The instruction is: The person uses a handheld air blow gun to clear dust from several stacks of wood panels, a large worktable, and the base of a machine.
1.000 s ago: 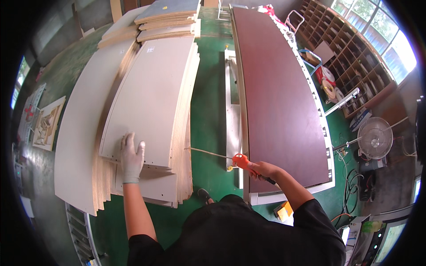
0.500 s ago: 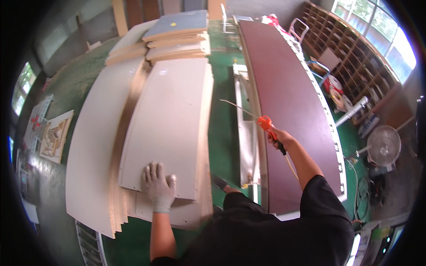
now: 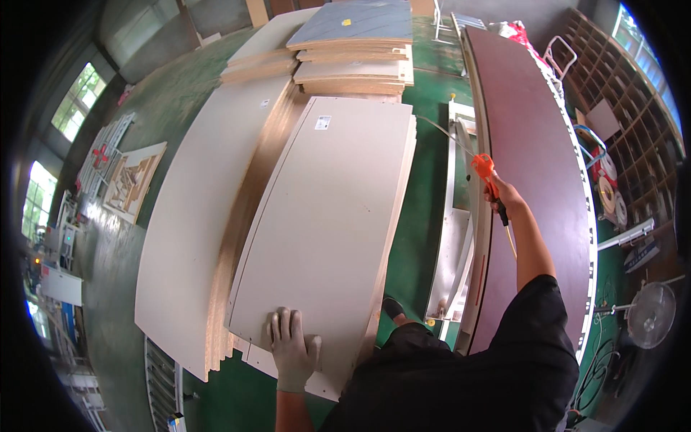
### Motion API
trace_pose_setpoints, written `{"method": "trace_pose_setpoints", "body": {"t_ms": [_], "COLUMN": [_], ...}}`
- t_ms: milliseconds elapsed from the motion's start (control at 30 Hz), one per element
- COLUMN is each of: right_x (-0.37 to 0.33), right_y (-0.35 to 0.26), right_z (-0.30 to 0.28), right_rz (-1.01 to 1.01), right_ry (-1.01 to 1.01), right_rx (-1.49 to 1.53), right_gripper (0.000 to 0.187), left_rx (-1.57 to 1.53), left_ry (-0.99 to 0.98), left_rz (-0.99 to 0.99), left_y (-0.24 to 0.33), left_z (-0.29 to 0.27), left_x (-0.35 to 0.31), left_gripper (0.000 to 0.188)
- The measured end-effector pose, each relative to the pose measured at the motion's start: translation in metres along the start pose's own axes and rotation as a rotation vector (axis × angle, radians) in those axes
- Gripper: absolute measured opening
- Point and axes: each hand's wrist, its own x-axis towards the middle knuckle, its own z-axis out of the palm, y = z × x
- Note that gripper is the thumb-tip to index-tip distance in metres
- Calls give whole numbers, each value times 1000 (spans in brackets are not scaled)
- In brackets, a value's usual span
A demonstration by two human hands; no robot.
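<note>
My left hand point(image 3: 294, 349), in a pale work glove, lies flat with fingers spread on the near end of a light beige board point(image 3: 324, 209). That board tops a stack of similar particleboard panels. Bare, my right hand point(image 3: 504, 196) is wrapped round an orange air blow gun point(image 3: 483, 165) with a black lower end. Its long thin nozzle points forward and left, with the tip close to the right edge of the beige stack near its far end. A thin yellowish hose runs down from the gun's handle.
Left of the beige stack stands another panel stack point(image 3: 198, 194); behind are more boards under a grey-blue panel point(image 3: 353, 21). A long maroon-topped table point(image 3: 536, 216) runs along my right. A white metal frame point(image 3: 452, 252) lies between. At far right are a fan point(image 3: 651, 315) and wooden pigeonhole shelving point(image 3: 619, 79).
The view has swung left, so the stacks and table appear farther right. My left hand stays flat on the board. The blow gun's nozzle tip now sits nearer the stack's far right corner.
</note>
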Motion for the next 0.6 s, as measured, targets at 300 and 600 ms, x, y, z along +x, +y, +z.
{"method": "trace_pose_setpoints", "body": {"t_ms": [300, 600], "right_x": [30, 73], "right_y": [-46, -6], "right_z": [12, 34], "right_rz": [-114, -9], "right_ry": [-57, 159], "right_rx": [-76, -144], "right_gripper": [62, 60], "left_rx": [6, 2], "left_ry": [67, 89], "left_rz": [-87, -94], "left_y": [7, 6], "left_z": [4, 4], "left_x": [9, 12], "left_gripper": [73, 73]}}
